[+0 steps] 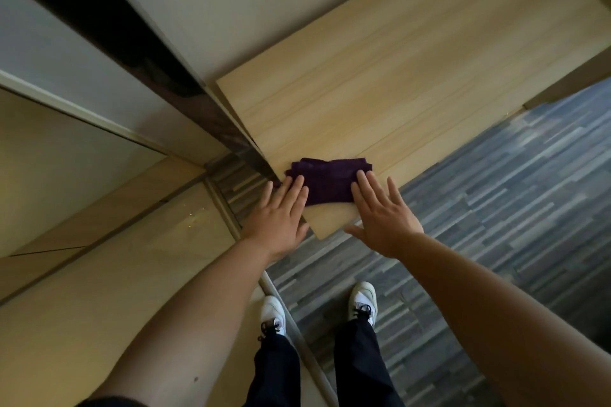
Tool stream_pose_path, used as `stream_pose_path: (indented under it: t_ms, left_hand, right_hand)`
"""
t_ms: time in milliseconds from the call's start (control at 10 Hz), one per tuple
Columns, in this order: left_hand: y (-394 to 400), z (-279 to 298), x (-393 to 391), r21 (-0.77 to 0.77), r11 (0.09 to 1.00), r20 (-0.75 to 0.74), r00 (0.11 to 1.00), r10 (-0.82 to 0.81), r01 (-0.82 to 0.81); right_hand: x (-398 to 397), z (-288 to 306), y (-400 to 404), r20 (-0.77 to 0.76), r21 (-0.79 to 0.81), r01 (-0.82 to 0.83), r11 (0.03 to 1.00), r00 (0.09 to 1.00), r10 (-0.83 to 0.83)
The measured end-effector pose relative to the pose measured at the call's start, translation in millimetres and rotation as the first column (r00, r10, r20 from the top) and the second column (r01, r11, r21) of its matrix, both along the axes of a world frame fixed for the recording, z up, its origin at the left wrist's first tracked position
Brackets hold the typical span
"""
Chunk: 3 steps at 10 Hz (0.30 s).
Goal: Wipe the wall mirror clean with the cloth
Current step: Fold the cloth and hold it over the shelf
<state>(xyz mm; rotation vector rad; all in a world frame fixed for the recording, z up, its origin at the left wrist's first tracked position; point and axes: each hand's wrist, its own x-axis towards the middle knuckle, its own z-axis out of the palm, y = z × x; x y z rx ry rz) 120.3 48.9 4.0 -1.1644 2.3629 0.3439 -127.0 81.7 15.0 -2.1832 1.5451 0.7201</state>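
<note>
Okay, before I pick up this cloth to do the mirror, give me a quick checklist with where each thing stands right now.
1. Cloth within reach, lying folded on the wooden surface: ok.
2. Left hand free, fingertips resting on the cloth's left edge: ok.
3. Right hand free, fingertips on the cloth's right edge: ok.
4. Cloth gripped: not ok, both hands lie flat and open.
5. Cloth clean and dry: cannot tell.
6. Which part of the mirror to the left is smeared: cannot tell.
</note>
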Motion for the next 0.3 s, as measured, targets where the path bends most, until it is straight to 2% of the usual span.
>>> stream_pose_path:
  t_ms: [100,200,300]
  left_hand:
    - [-3.8,13.1,-5.2,0.035,0.999,0.068,0.998,0.002,-0.005]
    - [-9.5,44.6,-8.7,0.108,0.993,0.051,0.998,0.037,-0.043]
    - [-8.6,85.7,-9.3,0.212,0.959,-0.051,0.978,0.203,-0.188]
  right_hand:
    - [-2.0,13.7,-9.3,-0.047,0.06,-0.056,0.997,0.997,0.059]
    - [-2.7,41.1,-21.4,-0.015,0.102,-0.057,0.993,0.998,0.059]
    - [12.4,79.3,-39.3,0.126,0.155,0.038,0.987,0.99,-0.058]
